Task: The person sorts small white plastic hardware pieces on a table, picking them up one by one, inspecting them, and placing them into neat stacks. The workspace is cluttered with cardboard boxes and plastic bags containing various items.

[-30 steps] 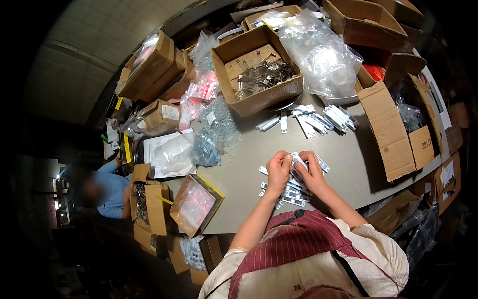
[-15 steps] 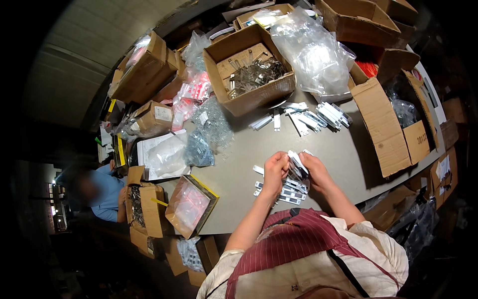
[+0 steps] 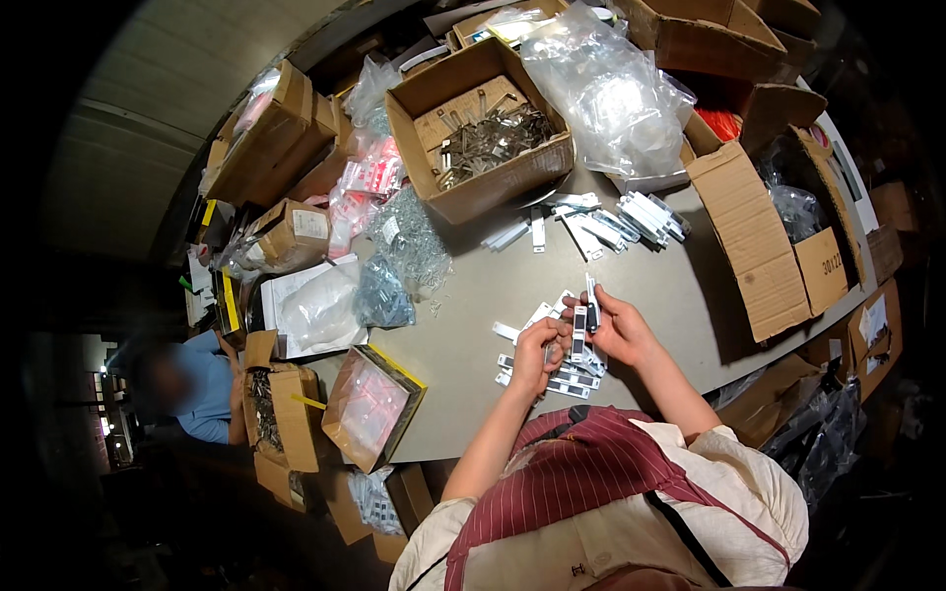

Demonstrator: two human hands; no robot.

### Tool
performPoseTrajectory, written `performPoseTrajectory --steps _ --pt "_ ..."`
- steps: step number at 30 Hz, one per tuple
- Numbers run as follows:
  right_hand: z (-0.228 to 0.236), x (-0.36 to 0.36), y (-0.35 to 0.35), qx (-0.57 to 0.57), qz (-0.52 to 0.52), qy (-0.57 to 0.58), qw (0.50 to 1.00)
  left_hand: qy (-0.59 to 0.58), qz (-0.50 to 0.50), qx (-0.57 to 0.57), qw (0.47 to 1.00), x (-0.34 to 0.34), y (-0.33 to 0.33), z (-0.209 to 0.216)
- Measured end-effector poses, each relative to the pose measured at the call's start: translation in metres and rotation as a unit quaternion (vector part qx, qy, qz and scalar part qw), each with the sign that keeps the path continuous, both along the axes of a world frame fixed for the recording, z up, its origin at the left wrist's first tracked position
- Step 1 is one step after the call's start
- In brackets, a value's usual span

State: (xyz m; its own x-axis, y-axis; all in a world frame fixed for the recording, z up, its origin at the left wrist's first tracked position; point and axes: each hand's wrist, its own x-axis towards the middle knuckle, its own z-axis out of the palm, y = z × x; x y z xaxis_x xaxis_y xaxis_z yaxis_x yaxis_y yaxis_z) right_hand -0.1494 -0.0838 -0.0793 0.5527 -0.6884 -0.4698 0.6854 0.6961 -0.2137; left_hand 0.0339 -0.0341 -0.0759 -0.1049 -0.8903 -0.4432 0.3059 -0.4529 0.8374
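Observation:
My right hand [image 3: 620, 329] is closed on a couple of slim white strips with dark middles [image 3: 579, 333], held upright above the table. Close beside it, my left hand [image 3: 537, 355] has its fingers curled in; whether anything small is pinched there is hidden. Beneath and around both hands lies a loose heap of similar white strips [image 3: 574, 383], partly covered by my fingers. Farther back, a second group of white strips [image 3: 645, 219] lies side by side and overlapping on the grey table [image 3: 473, 325].
An open carton with metal pieces [image 3: 463, 202] stands at the back, beside a clear plastic bag [image 3: 611, 108]. Small bagged hardware [image 3: 409, 246] lies to the left. Open boxes [image 3: 744, 241] line the right side. A person in blue [image 3: 207, 384] is at the far left.
The bunch of strips between my hands has come down to a couple in the right hand. More strips now lie spread beneath, and my left hand has moved slightly down.

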Motion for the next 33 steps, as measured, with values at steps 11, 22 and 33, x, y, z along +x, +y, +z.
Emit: performPoseTrajectory --steps 11,22,33 --pt "-0.006 0.010 0.002 -0.047 -0.022 0.072 0.996 -0.433 -0.132 -0.151 0.879 -0.008 0.021 0.019" --pt "-0.022 0.009 -0.011 -0.025 -0.079 0.041 0.996 -0.081 -0.028 -0.139 0.987 -0.013 0.011 0.007" --pt "0.037 0.016 -0.003 -0.164 0.016 0.179 0.970 -0.339 -0.172 -0.124 0.916 -0.024 -0.007 0.065"
